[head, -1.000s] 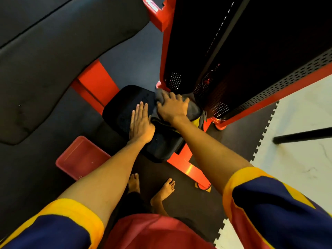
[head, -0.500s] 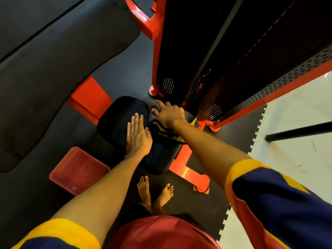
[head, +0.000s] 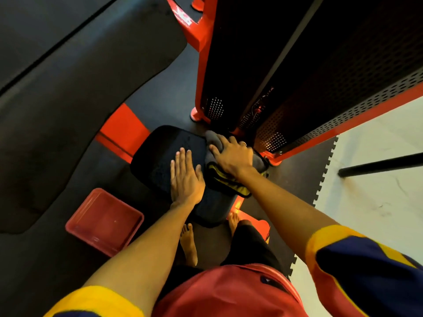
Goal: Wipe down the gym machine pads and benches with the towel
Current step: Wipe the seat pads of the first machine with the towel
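Item: black seat pad [head: 164, 156], centre of view. My left hand [head: 185, 177] lies flat on it, fingers straight and together, bracing. My right hand [head: 233, 154], at the pad's 1 o'clock corner beside the perforated weight-stack guard [head: 332, 92], presses the grey, yellow-edged towel [head: 258, 160] with spread fingers. In the last second the towel has barely left that corner, possibly short scrubbing strokes. I judge the 9 o'clock side still needs wiping. Red tub [head: 103, 223] on the floor at 7 o'clock.

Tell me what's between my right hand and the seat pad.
The grey towel, pressed under the right hand onto the seat pad, in the head view.
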Action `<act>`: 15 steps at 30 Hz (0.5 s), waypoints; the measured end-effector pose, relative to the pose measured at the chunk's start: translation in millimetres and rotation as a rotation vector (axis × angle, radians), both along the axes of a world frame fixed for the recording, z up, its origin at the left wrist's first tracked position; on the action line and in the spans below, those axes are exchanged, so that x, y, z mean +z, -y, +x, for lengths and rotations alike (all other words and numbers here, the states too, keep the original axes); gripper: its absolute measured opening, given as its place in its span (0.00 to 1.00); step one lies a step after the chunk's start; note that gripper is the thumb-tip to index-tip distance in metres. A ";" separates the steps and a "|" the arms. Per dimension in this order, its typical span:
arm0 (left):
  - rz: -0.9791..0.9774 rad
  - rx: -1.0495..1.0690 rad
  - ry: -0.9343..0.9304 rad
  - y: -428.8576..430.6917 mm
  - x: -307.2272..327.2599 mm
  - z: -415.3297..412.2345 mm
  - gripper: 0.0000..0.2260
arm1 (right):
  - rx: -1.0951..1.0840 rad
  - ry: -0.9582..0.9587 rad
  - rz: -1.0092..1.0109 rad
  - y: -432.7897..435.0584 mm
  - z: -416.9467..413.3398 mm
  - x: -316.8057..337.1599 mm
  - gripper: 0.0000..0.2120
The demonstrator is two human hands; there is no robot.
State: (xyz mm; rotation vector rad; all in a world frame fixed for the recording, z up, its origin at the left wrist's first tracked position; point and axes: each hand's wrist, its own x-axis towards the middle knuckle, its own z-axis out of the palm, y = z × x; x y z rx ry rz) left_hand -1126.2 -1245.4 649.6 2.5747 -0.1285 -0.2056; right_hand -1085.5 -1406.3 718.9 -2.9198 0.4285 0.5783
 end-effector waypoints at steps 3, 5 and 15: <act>-0.030 -0.001 0.017 -0.8 -0.5 -1.4 0.29 | 0.030 -0.056 0.048 -19.3 39.9 -7.3 0.27; -0.051 0.008 0.034 -0.4 -0.9 0.8 0.29 | 0.044 -0.096 0.077 -29.1 64.3 -12.0 0.28; -0.005 0.039 0.023 -0.4 -2.2 1.3 0.28 | 0.125 0.026 -0.007 15.9 -9.0 3.9 0.34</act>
